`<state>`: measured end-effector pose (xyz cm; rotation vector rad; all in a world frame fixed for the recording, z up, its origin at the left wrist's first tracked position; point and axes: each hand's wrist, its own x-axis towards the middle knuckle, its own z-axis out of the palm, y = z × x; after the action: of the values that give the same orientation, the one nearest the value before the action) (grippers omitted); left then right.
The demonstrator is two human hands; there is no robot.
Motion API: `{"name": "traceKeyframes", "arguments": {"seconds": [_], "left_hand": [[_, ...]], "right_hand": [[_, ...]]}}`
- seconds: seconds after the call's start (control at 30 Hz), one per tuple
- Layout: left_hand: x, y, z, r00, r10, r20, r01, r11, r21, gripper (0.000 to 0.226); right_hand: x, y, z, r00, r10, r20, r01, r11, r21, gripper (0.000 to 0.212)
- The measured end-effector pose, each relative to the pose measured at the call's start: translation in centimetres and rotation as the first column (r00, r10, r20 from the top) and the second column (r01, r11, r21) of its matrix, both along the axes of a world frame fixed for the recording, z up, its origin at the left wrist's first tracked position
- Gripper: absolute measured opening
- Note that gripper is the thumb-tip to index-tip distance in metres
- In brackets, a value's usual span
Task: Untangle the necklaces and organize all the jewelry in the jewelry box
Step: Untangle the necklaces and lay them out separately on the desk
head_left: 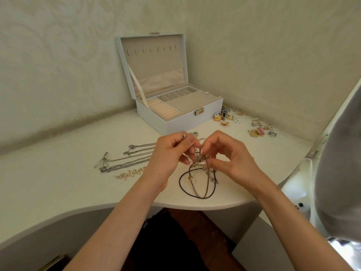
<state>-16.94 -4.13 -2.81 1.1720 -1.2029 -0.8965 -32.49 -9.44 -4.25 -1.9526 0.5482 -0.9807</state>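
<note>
A tangled bunch of necklaces (198,180), with a black cord and thin gold and silver chains, hangs from both my hands down onto the white table (58,184). My left hand (168,155) pinches the top of the tangle. My right hand (228,155) pinches the knot from the other side. Several silver chains (127,159) and a pearl-and-gold piece (129,174) lie laid out straight to the left. The white jewelry box (175,122) stands open behind my hands, its beige compartments showing nothing in them.
Loose rings, earrings and brooches (228,118) lie right of the box, with more pieces (260,130) further right. Walls close the corner behind. A grey-white object (340,163) stands at the right. The table's curved front edge runs just below the tangle.
</note>
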Motion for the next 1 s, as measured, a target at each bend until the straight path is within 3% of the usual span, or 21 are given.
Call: {"name": "traceKeyframes", "arguments": {"seconds": [0.2, 0.37, 0.53, 0.63, 0.73, 0.9, 1.0], "left_hand": [[0.0, -0.3, -0.1, 0.994, 0.097, -0.059, -0.096, 0.995, 0.012, 0.025], [0.4, -0.2, 0.0, 0.985, 0.090, -0.147, -0.085, 0.996, 0.035, 0.025], [0.0, -0.2, 0.2, 0.970, 0.096, -0.223, -0.083, 0.994, 0.068, 0.023], [-0.3, -0.4, 0.4, 0.961, 0.108, -0.255, -0.087, 0.992, 0.093, 0.023], [-0.6, -0.4, 0.5, 0.955, 0.129, -0.266, -0.103, 0.989, 0.110, 0.024], [-0.7, -0.4, 0.8, 0.961, 0.140, -0.238, -0.122, 0.988, 0.092, 0.022], [-0.5, -0.2, 0.6, 0.988, 0.145, -0.048, -0.145, 0.989, 0.012, 0.018]], "right_hand": [[-0.4, 0.0, 0.3, 0.995, 0.010, 0.096, -0.016, 0.998, 0.068, 0.020], [-1.0, -0.5, 0.0, 0.976, -0.096, 0.195, 0.064, 0.984, 0.165, 0.023], [-2.0, -1.0, 0.1, 0.979, -0.171, -0.113, 0.166, 0.985, -0.051, 0.028], [-1.7, -0.1, 0.5, 0.983, -0.168, -0.071, 0.166, 0.985, -0.034, 0.010], [-1.0, 0.4, 1.0, 0.982, -0.151, -0.111, 0.151, 0.988, -0.007, 0.029], [-0.2, 0.4, 1.0, 0.976, -0.196, -0.095, 0.200, 0.979, 0.040, 0.015], [-0.4, 0.3, 1.2, 0.983, -0.185, -0.006, 0.183, 0.968, 0.173, 0.016]]}}
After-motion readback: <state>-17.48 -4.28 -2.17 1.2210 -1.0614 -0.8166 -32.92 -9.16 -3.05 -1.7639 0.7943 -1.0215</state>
